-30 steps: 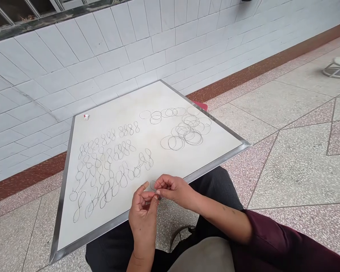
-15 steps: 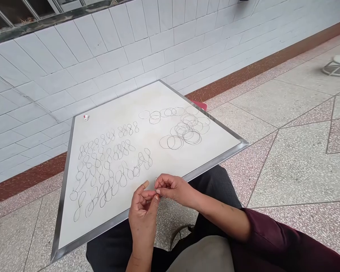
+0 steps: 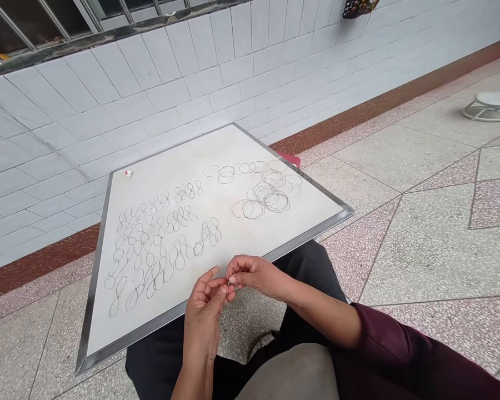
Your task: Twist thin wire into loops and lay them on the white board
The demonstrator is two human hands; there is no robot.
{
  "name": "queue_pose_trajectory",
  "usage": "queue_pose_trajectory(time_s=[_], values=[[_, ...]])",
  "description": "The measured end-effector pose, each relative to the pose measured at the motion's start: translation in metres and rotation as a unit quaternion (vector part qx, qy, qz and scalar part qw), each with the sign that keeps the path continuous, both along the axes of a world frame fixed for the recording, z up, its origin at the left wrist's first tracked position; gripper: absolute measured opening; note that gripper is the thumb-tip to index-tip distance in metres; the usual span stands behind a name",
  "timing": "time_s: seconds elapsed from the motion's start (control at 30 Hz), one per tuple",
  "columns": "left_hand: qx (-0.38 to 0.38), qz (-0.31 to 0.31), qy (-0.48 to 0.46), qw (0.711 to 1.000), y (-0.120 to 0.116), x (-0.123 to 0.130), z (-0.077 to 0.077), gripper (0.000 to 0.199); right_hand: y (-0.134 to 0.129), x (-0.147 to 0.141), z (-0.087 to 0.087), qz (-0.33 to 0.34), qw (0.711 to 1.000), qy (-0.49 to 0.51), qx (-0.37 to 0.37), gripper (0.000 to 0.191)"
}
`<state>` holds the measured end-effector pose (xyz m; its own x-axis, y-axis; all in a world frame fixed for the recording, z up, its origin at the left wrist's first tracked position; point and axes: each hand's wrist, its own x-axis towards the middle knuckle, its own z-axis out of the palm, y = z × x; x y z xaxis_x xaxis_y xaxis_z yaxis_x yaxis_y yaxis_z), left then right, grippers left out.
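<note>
At the table's near edge, both my hands pinch a thin dark wire loop [image 3: 229, 282], mostly hidden by the fingers. My left hand [image 3: 203, 314] closes thumb and forefinger on its lower part, with a tan wrap on one raised finger. From the right, my right hand [image 3: 256, 278] grips the upper part between thumb and bent fingers. Beyond the hands, rows of wire loops twisted into figure-eights [image 3: 177, 261] lie on the left half of the white table [image 3: 220, 144]. Plain round wire rings [image 3: 254, 209] overlap each other on the right half.
A metal edge [image 3: 120, 343] frames the table. A small white and red object [image 3: 129, 174] sits at its far left corner. Behind stands a white tiled wall [image 3: 150, 94]. A red item [image 3: 289, 159] shows past the far edge, and a round white stool [image 3: 489, 105] stands right.
My left hand has shifted slightly left and down, and its thumb has moved lower. The right hand stays nearly in place. The view has tilted up a little.
</note>
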<state>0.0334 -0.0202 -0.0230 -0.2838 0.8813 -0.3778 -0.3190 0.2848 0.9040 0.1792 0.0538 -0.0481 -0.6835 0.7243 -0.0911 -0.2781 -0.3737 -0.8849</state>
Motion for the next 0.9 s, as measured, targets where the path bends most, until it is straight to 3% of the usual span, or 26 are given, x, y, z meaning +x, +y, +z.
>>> queue_pose_trajectory(time_s=[0.1,0.23,0.37,0.57,0.9], values=[[0.012,-0.018,0.026,0.999,-0.001,-0.004,-0.001,0.055,-0.001,0.002,0.002,0.003,1.000,-0.005,0.018,0.030],[0.023,-0.089,0.029,0.995,-0.003,-0.008,0.002,0.048,0.001,0.003,0.002,0.013,0.999,0.006,0.047,0.025],[0.008,-0.141,-0.057,0.988,-0.007,-0.009,0.004,0.039,0.003,0.006,0.000,0.054,0.996,0.046,0.056,0.023],[-0.018,-0.126,-0.172,0.977,-0.009,-0.009,-0.002,0.040,0.007,0.009,-0.005,0.086,0.991,0.076,0.065,0.020],[-0.062,-0.135,-0.184,0.972,-0.010,-0.010,0.003,0.075,0.011,0.015,0.002,0.122,0.984,0.034,0.126,0.019]])
